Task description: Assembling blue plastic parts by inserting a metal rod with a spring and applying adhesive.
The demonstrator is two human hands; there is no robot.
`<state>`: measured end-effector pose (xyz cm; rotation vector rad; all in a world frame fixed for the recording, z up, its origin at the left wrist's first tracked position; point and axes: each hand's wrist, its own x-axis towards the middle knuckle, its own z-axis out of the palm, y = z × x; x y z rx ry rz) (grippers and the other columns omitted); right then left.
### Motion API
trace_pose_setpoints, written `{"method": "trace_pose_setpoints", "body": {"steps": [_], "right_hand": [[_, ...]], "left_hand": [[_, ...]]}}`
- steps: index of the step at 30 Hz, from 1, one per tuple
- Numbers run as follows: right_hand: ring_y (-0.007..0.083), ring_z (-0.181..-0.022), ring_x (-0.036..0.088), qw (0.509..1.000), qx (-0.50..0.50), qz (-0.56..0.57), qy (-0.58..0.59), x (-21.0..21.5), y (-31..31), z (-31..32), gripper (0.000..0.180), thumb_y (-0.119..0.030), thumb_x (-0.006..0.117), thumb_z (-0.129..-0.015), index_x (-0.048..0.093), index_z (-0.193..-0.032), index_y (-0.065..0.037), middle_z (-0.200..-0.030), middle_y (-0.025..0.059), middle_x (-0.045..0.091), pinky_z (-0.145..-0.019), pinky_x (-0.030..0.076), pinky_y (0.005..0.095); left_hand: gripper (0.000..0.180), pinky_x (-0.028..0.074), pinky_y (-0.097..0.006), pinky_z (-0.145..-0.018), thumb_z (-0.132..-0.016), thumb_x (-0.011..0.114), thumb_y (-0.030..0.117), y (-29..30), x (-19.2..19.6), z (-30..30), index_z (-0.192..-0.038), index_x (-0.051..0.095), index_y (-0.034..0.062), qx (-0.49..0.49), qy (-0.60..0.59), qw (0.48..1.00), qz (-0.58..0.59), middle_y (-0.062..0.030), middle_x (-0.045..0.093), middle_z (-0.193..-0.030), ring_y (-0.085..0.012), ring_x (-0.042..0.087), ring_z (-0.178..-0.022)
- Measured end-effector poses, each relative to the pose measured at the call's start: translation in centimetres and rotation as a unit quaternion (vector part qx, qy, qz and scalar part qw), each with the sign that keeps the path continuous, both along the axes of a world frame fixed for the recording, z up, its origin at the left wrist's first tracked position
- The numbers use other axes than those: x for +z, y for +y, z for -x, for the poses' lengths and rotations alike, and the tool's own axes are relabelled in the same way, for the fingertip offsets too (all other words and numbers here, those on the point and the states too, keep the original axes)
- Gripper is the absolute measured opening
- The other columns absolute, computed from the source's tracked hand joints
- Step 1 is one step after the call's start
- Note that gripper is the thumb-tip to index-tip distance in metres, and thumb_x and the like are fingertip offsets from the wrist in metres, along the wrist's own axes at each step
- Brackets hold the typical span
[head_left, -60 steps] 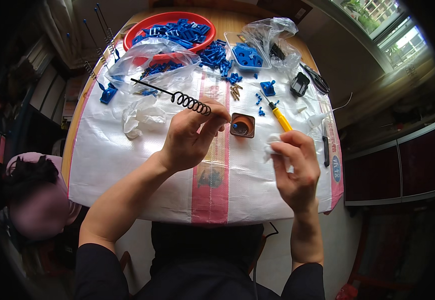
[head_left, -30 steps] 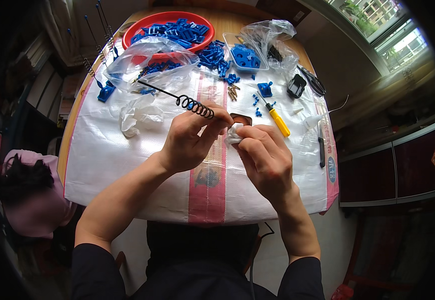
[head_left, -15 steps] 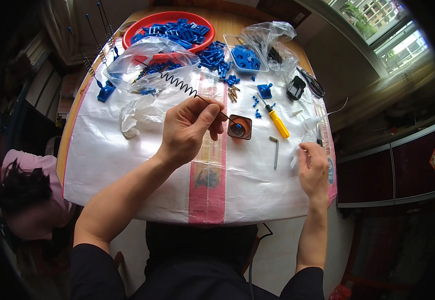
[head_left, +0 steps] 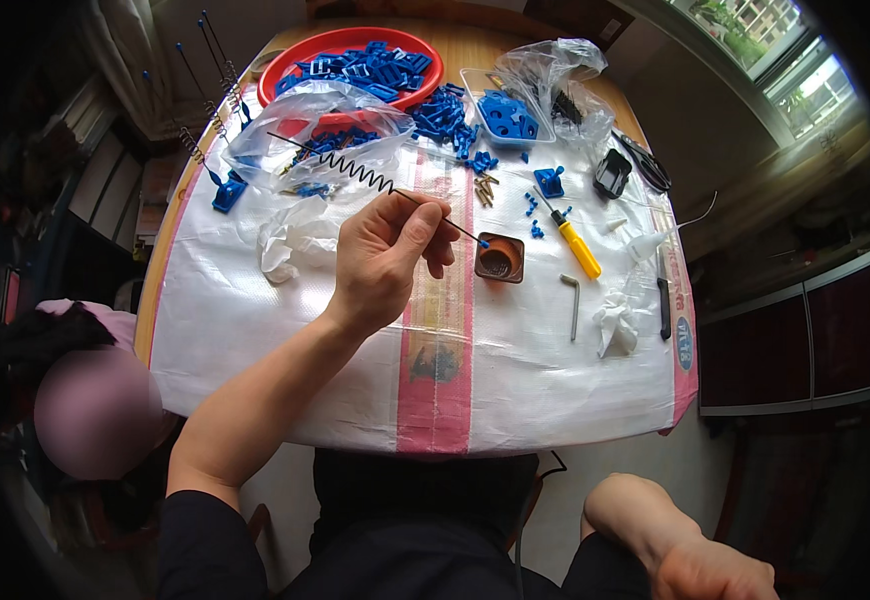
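Pinched between the thumb and fingers of my left hand [head_left: 390, 255] is a black coiled spring wire [head_left: 355, 170]. Its coil points up to the left, and a small blue tip sits at its lower right end. That tip is at the upper left rim of a small square brown container [head_left: 513, 272] with a dark inside; I cannot tell whether they touch. My right hand [head_left: 710, 572] is off the table at the lower right, by my side, its fingers hidden or unclear. A yellow-handled screwdriver [head_left: 580, 250] and a hex key [head_left: 572, 308] lie right of the container.
A red basin [head_left: 435, 85] of blue parts stands at the back, with a clear bag [head_left: 245, 150] before it. A clear tub [head_left: 545, 130], crumpled tissue [head_left: 615, 325] and a knife [head_left: 666, 310] lie rightward. Blue clips with spring wires [head_left: 227, 192] line the left edge. A person [head_left: 100, 410] is at left.
My right hand has left the table's right side and dropped back toward my body, uncovering the tissue and knife. The wire's blue tip has shifted from over the container to its upper left rim.
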<state>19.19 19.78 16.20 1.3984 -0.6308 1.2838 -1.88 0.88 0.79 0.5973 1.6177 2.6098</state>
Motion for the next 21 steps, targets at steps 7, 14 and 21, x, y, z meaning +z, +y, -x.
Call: {"method": "trace_pose_setpoints", "body": {"steps": [7,14,21], "right_hand": [[0.0064,-0.044,0.030,0.993,0.098,-0.023,-0.056,0.7,-1.0,-0.2,0.039,0.019,0.035,-0.074,0.032,-0.052,-0.012,-0.049,-0.0068,0.028,-0.101,0.044,0.0366],[0.0066,-0.044,0.032,0.990,0.087,-0.055,-0.095,0.6,-0.7,0.2,0.037,0.018,0.037,-0.071,0.031,-0.050,-0.012,-0.047,-0.0069,0.028,-0.103,0.042,0.0376],[0.0080,-0.043,0.033,0.993,0.021,-0.103,-0.062,-0.5,-0.6,0.3,0.034,0.015,0.043,-0.071,0.034,-0.050,-0.010,-0.045,-0.0050,0.030,-0.109,0.038,0.0404]], "left_hand": [[0.018,0.051,-0.026,-0.055,-0.099,0.055,0.014,0.2,-0.3,0.3,-0.101,0.061,-0.0029,0.004,-0.005,1.000,-0.002,-0.0114,0.068,-0.082,-0.0140,0.063,-0.066],[0.017,0.049,-0.028,-0.055,-0.100,0.054,0.014,-0.4,-0.1,1.3,-0.103,0.062,-0.0004,0.039,-0.019,0.999,-0.019,-0.0117,0.068,-0.082,-0.0154,0.062,-0.064],[0.018,0.050,-0.026,-0.055,-0.099,0.055,0.015,0.0,-0.4,0.8,-0.100,0.061,-0.0016,0.024,-0.033,0.999,-0.016,-0.0102,0.068,-0.082,-0.0134,0.063,-0.065]]}}
